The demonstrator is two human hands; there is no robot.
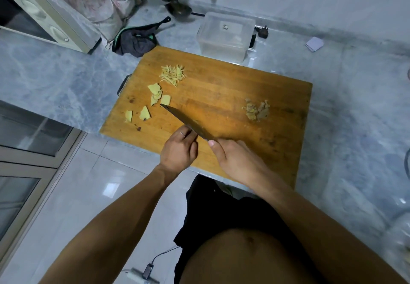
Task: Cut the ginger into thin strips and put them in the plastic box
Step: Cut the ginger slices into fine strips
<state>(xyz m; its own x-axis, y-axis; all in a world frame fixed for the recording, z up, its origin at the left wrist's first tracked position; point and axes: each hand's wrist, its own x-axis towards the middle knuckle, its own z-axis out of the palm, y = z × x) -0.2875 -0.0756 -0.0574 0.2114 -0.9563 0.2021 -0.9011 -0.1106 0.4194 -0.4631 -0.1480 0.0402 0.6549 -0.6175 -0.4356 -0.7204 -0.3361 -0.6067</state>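
the right hand (235, 159) gripped the knife (186, 121), tip beside ginger slices (155, 97). the left hand (179, 150) (fingers curled) touched the blade; whether it held anything was unclear.

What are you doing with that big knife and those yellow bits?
A person is cutting ginger on a wooden cutting board. The right hand grips the knife, its tip near the flat ginger slices, while the left hand touches the side of the blade. A small pile of thin ginger strips is already cut. A heap of peelings lies to the right. The plastic box behind the board holds no ginger yet.
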